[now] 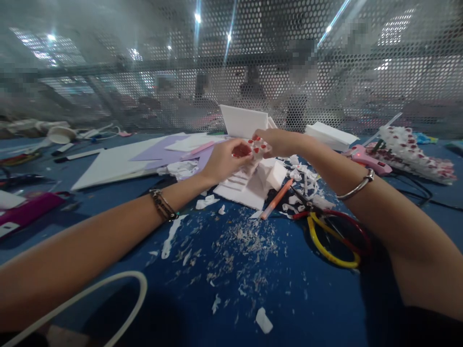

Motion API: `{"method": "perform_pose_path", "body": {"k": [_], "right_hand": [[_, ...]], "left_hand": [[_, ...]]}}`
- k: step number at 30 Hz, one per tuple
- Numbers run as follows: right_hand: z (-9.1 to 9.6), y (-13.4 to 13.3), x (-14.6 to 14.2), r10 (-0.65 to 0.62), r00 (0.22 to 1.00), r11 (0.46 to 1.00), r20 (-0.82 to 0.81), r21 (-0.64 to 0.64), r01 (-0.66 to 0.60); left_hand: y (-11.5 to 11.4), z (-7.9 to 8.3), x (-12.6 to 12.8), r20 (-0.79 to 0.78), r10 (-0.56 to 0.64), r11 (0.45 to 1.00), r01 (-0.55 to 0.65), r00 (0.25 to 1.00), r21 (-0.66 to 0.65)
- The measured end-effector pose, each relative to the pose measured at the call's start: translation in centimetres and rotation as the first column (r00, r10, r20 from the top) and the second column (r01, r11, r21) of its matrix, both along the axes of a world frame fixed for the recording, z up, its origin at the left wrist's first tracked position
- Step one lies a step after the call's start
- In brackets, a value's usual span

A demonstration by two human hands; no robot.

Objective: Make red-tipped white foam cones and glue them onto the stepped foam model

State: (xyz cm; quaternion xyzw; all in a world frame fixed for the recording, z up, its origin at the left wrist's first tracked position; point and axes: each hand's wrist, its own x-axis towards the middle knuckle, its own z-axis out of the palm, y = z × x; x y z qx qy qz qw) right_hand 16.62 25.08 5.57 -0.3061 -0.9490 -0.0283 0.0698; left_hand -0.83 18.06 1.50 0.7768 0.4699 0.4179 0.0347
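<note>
My left hand (224,161) and my right hand (277,141) meet over a white foam model (249,185) on the blue table (253,284). Both pinch a small white piece dotted with red (257,147). My left fingers are curled round its left end, my right fingers close on its right end. The white foam model, with stepped layers, stands just below the hands. An orange craft knife (277,198) lies to the right of the foam model.
Foam shavings (246,241) litter the table in front. Red and yellow-handled scissors (333,236) lie at right, a pink glue gun (365,158) and a red-dotted white strip (415,152) beyond. White and lilac sheets (144,156) lie at left. A perforated screen (231,72) backs the table; people sit behind it.
</note>
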Motion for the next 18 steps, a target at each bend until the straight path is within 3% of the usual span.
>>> {"method": "perform_pose_path", "body": {"k": [9,15,18], "right_hand": [[-0.04,-0.13,-0.01,0.008,1.0,1.0,0.004,0.023,-0.008],[-0.07,-0.16,-0.08,0.018,1.0,0.999,0.012,0.027,-0.019],[-0.02,-0.27,-0.04,0.012,1.0,1.0,0.015,0.024,-0.012]], "left_hand": [[-0.16,-0.56,0.44,0.015,-0.014,0.999,0.013,1.0,0.052],[-0.57,0.13,0.59,-0.244,0.089,0.985,-0.049,0.966,0.163],[-0.55,0.35,0.26,-0.307,0.071,0.985,-0.019,0.949,0.169]]}}
